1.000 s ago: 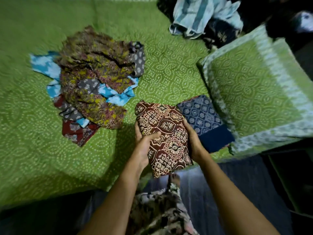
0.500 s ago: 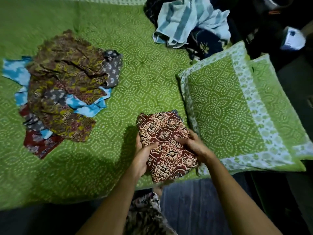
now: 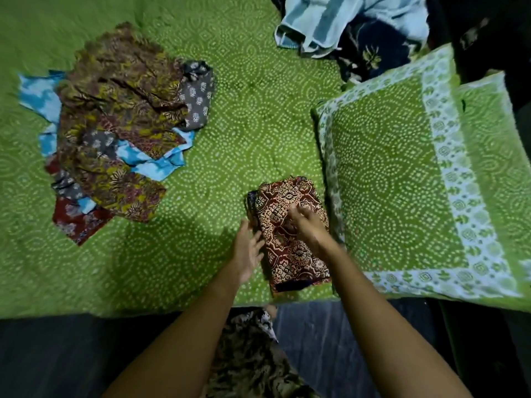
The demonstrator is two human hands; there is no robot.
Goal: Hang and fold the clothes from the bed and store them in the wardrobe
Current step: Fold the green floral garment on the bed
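Folded maroon garment (image 3: 298, 261), cream medallion print, left hand (image 3: 248, 251) fingers spread beside it, right hand (image 3: 309, 228) on top, grip unclear

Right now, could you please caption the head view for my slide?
Right hand rests on a folded red cloth on the bed, left hand at its edge, pillow alongside.

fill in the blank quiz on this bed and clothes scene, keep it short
1. The right hand rests on the folded maroon cloth, which lies right beside the ___.
2. The left hand is at that cloth's ___ edge.
3. The unfolded pile lies on the ___ bedsheet.

Missing words: pillow; left; green
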